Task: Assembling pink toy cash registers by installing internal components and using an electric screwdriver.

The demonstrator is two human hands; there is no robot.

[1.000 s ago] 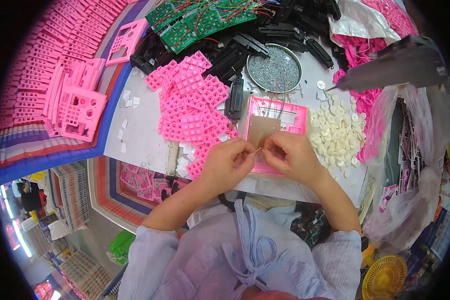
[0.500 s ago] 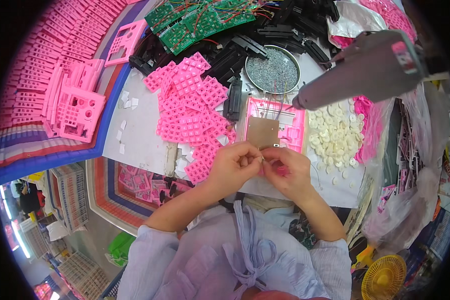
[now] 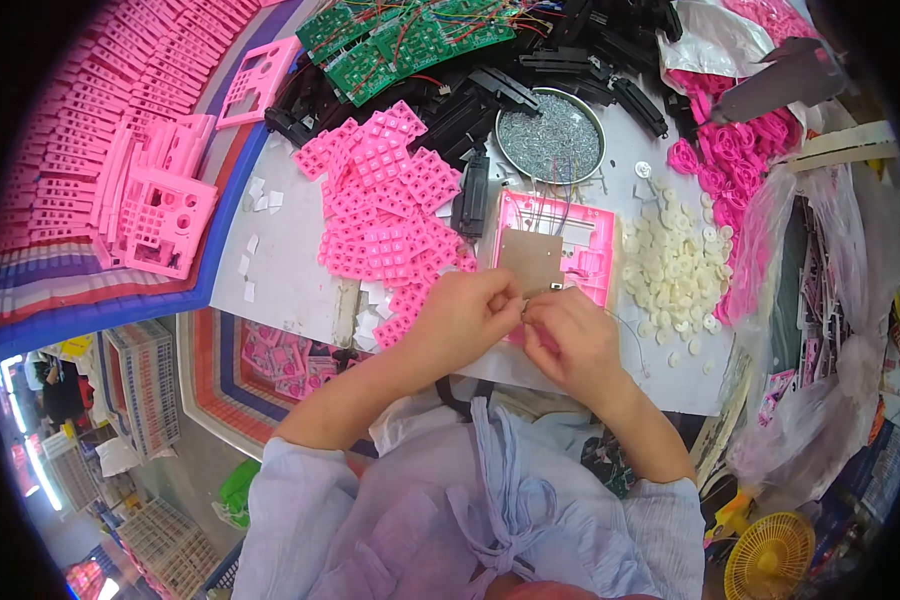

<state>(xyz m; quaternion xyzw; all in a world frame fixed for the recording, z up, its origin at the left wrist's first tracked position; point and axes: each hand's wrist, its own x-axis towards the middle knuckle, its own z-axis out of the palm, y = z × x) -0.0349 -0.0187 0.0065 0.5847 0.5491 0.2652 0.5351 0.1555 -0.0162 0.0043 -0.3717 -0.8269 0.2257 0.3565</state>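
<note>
A pink plastic case [image 3: 582, 242] lies open on the white table [image 3: 290, 250], with a brown circuit board [image 3: 530, 260] resting in it and thin wires running up from it. My left hand [image 3: 462, 318] and my right hand [image 3: 570, 338] meet at the case's near edge. Their fingertips pinch something small next to the board; what it is cannot be made out. Pink keypad mats [image 3: 385, 200] are heaped just left of the case. White round discs [image 3: 670, 270] lie spread to its right.
A metal dish of small screws [image 3: 550, 135] stands behind the case. Black plastic parts [image 3: 490, 95] and green circuit boards [image 3: 390, 35] crowd the back. Pink housings [image 3: 155, 205] pile up at left. Plastic bags [image 3: 820, 290] hang at right; a grey tool [image 3: 785, 75] hangs top right.
The grey tool, which hung over the case half a second ago, has swung away to the upper right. Both hands stay pinched together at the case's near edge.
</note>
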